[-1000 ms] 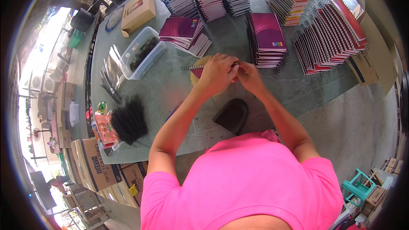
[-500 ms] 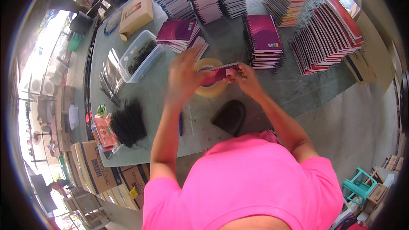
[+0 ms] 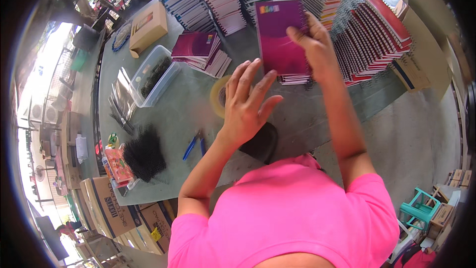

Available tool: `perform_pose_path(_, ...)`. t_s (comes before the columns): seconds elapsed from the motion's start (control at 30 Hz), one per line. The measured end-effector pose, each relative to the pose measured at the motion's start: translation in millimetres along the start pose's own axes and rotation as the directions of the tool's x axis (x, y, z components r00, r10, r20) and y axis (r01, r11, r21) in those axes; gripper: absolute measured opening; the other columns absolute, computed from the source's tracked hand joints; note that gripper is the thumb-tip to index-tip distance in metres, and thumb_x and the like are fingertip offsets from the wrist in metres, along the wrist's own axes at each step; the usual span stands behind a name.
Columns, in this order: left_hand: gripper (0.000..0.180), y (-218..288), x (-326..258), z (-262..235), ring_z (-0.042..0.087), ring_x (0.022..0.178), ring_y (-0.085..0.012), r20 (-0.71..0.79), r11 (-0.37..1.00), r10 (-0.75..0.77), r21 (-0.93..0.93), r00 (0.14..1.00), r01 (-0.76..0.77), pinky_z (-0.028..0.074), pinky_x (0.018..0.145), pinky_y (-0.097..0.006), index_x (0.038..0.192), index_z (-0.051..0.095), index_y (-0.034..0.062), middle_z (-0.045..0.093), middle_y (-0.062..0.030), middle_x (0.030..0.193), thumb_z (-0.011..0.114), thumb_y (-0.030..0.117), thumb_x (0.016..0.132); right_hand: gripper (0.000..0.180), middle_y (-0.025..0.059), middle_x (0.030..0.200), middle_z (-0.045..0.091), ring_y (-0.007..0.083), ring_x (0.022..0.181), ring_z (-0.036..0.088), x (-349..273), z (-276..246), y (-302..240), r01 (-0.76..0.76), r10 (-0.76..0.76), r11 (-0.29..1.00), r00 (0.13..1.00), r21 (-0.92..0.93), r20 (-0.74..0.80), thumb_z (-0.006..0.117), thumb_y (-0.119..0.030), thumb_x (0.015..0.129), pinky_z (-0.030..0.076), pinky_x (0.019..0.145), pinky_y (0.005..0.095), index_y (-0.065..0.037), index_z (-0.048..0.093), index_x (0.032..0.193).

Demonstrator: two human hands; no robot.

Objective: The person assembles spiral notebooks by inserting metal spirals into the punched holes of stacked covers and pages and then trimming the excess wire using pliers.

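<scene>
A purple spiral notebook (image 3: 277,39) is in my right hand (image 3: 320,47), thumb across its cover and fingers at the coil edge. It covers most of a notebook stack (image 3: 296,79), whose lower page edges show. Whether the two touch, I cannot tell. My left hand (image 3: 248,97) is open, fingers spread, just below the notebook's lower left corner. Behind that hand, a roll of clear tape (image 3: 216,100) is partly hidden. A looser pile of purple notebooks (image 3: 196,47) lies to the left.
Tall spiral-notebook stacks (image 3: 218,2) line the back; a red-covered stack (image 3: 369,39) leans at right. Leftward are a plastic tub (image 3: 173,77) of black coils, a black coil heap (image 3: 144,154) and blue-handled pliers (image 3: 191,146). A dark rounded object (image 3: 260,144) sits near me.
The notebook, earlier held edge-on between both hands over the tape, is now cover-up farther away over the stack, in my right hand. My left hand has let go and moved right. Pliers now show more fully.
</scene>
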State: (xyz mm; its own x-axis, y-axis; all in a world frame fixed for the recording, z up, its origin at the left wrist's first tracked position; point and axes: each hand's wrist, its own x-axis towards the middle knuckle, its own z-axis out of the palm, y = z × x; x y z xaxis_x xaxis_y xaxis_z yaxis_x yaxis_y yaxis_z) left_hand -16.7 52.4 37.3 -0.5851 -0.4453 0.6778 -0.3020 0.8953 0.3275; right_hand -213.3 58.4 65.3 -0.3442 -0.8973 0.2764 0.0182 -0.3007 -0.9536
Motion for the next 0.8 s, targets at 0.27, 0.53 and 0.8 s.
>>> perform_pose_path(0.27,0.035,-27,-12,15,0.048,0.109,-0.0368,0.08,0.997,-0.056,-0.045,0.995,0.059,0.041,0.088,-0.046,0.109,0.06,0.0074,0.051,-0.0171,0.12,0.07,0.012,0.075,0.045,0.0242,0.127,0.05,0.0354,0.119,0.048,24,-74,92,-0.052,-0.136,0.663,0.973,-0.747,-0.188,0.049,-0.02,0.091,0.036,0.1,0.0356,0.002,0.044,0.13)
perform_pose_path(0.53,0.03,-50,-20,23,0.052,0.102,-0.0338,0.156,0.99,-0.018,-0.136,0.988,0.039,0.043,0.086,-0.044,0.104,0.061,0.0059,0.058,-0.0129,0.107,0.064,0.002,0.074,0.041,0.0218,0.128,0.049,0.0356,0.12,0.047,37,-74,83,-0.095,-0.093,0.525,0.981,-0.846,-0.168,0.055,-0.015,0.087,0.037,0.1,0.038,0.001,0.05,0.125)
perform_pose_path(0.8,0.044,-177,10,-32,0.049,0.116,-0.0304,0.1,0.826,-0.226,0.547,0.969,0.137,0.035,0.1,-0.043,0.116,0.058,0.0082,0.055,-0.0138,0.123,0.049,-0.005,0.075,0.042,0.0164,0.134,0.045,0.0366,0.125,0.041,24,-29,25,0.248,-0.438,0.415,0.898,-0.875,0.047,0.062,-0.01,0.082,0.037,0.101,0.0404,-0.005,0.054,0.123)
